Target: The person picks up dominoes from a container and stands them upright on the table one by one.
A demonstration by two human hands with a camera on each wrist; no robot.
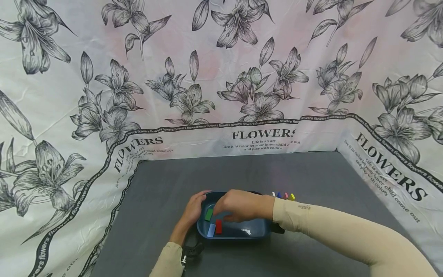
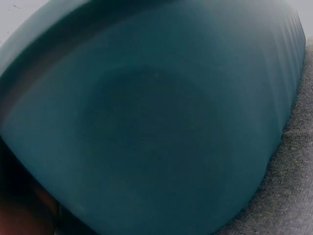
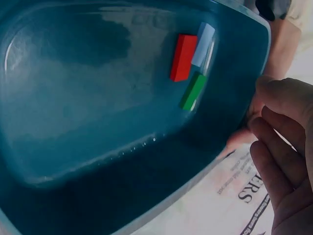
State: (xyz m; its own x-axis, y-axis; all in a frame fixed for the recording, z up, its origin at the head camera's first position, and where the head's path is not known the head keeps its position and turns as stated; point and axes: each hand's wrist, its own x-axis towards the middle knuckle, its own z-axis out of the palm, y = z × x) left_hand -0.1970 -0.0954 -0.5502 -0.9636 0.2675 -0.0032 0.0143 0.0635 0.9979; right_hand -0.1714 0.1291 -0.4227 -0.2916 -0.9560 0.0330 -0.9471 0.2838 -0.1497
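A dark blue-green plastic basin (image 1: 238, 235) sits on the grey table. Inside, near its left end, lie a green block (image 3: 193, 91), a red block (image 3: 183, 58) and a light blue block (image 3: 203, 44). My left hand (image 1: 193, 209) lies along the outside of the basin's left end, fingers extended against the wall by the rim. In the left wrist view, the basin's outer wall (image 2: 156, 137) fills most of the picture. Over the basin hovers my right hand (image 1: 238, 206), its fingers loosely bent beside the green block, with nothing visible between thumb and fingers (image 3: 271, 166).
Beyond the basin's right far corner stand a white block (image 1: 273, 194), a blue block (image 1: 278, 195), a pink block (image 1: 285, 196) and a yellow block (image 1: 292, 197), partly behind my right forearm. A flower-printed cloth (image 1: 194, 142) borders the table (image 1: 166, 173) at the back and sides.
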